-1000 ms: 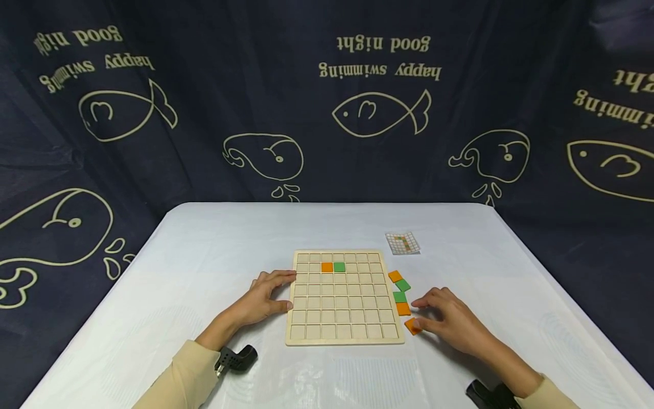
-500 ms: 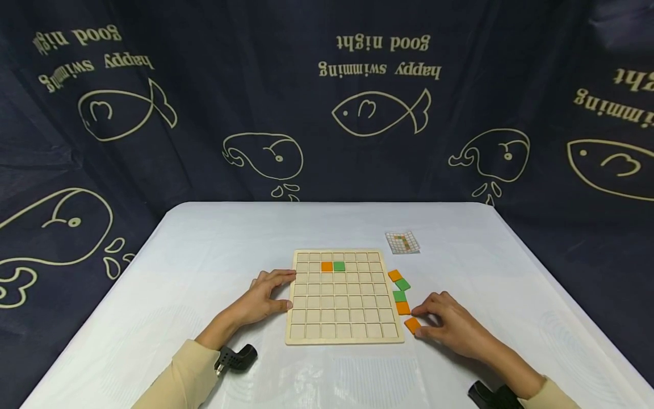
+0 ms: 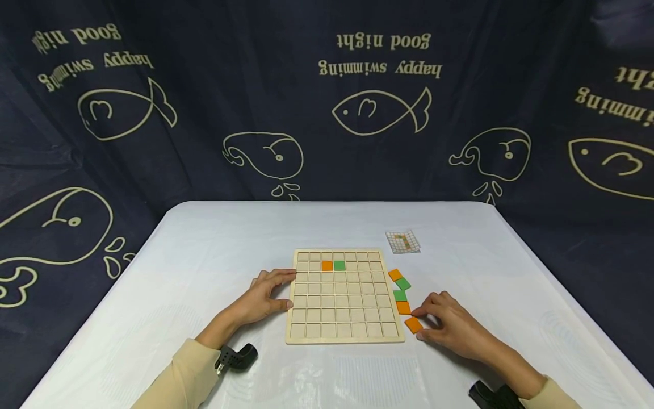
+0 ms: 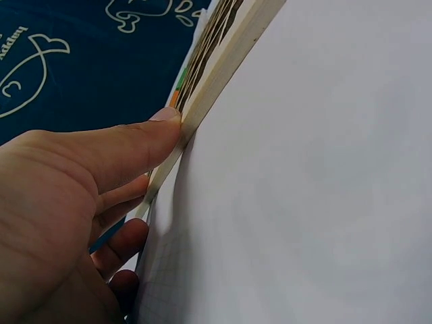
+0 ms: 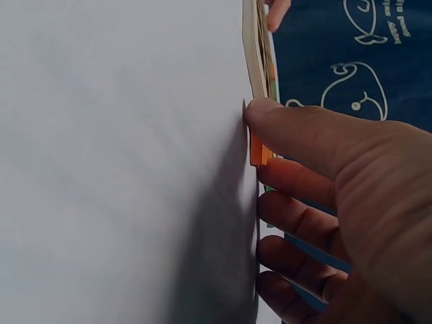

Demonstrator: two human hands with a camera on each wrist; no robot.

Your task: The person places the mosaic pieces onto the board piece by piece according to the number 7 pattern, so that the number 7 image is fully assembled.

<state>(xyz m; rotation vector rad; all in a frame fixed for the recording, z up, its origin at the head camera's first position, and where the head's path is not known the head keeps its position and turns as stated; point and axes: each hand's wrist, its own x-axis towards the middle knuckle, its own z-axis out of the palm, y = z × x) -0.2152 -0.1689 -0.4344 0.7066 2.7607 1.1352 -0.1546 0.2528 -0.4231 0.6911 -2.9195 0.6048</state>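
A square wooden grid board [image 3: 343, 298] lies on the table, holding an orange tile [image 3: 327, 266] and a green tile [image 3: 339, 265] side by side near its far edge. My left hand [image 3: 265, 298] rests at the board's left side, thumb and fingertips against its edge. The left wrist view shows the thumb [image 4: 158, 138] right at the wooden rim. Right of the board, my right hand [image 3: 455, 326] is spread around a loose orange tile [image 3: 413, 325], with thumb and index fingertip at its sides. In the right wrist view the thumb partly hides this orange tile [image 5: 257, 150].
Another orange tile [image 3: 403, 308] and a green tile [image 3: 399, 296] lie along the board's right edge. Farther back are a green tile [image 3: 403, 283] and an orange tile [image 3: 395, 275]. A printed grid card [image 3: 403, 242] lies beyond them on the white table [image 3: 245, 233].
The right thumb has slid off the nearest orange tile toward its near edge, uncovering more of it. The index fingertip stays close beside. My left hand and the board have not moved.
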